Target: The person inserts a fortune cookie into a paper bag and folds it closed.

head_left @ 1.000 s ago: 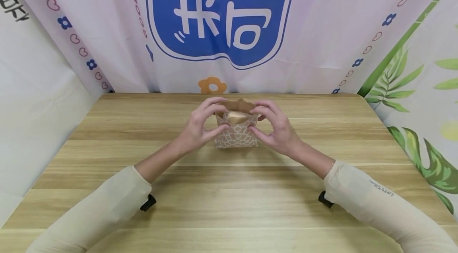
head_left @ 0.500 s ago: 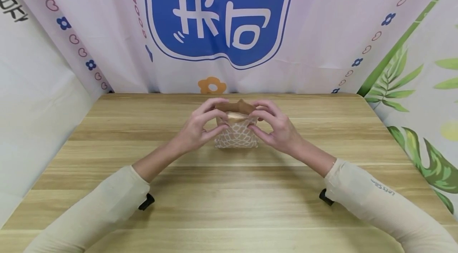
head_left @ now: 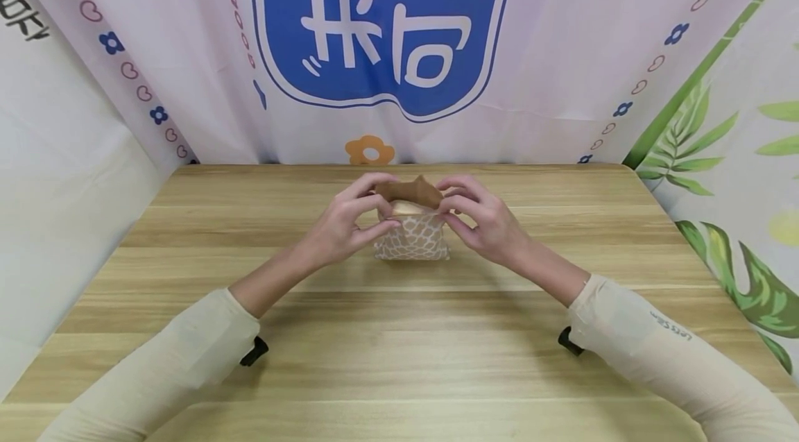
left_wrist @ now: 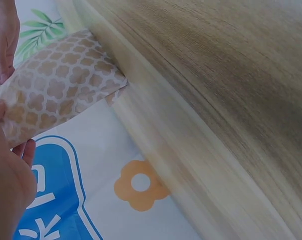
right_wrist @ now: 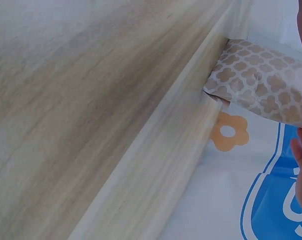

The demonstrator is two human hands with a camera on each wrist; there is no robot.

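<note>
A small brown paper bag (head_left: pixel 412 241) with a white lattice pattern stands upright near the table's far edge. Its mouth faces up, showing the plain brown inside of the back wall, and something pale (head_left: pixel 407 208) shows at the opening. My left hand (head_left: pixel 346 220) pinches the bag's left upper side, thumb in front and fingers behind the rim. On the opposite side, my right hand (head_left: pixel 483 225) pinches the right upper edge. Both wrist views show the patterned paper (left_wrist: pixel 65 75) from the side, its base at the tabletop; the bag's contents are hidden there.
The wood-grain table (head_left: pixel 399 359) stretches toward me and to both sides. A printed curtain (head_left: pixel 562 46) with a blue sign hangs right behind the far edge. A leaf-patterned cloth (head_left: pixel 736 185) hangs on the right, a white one (head_left: pixel 62 150) on the left.
The bag's mouth has narrowed front to back, and its back wall leans forward more. My right thumb has slid from the bag's front to its right edge. My left hand has barely moved.
</note>
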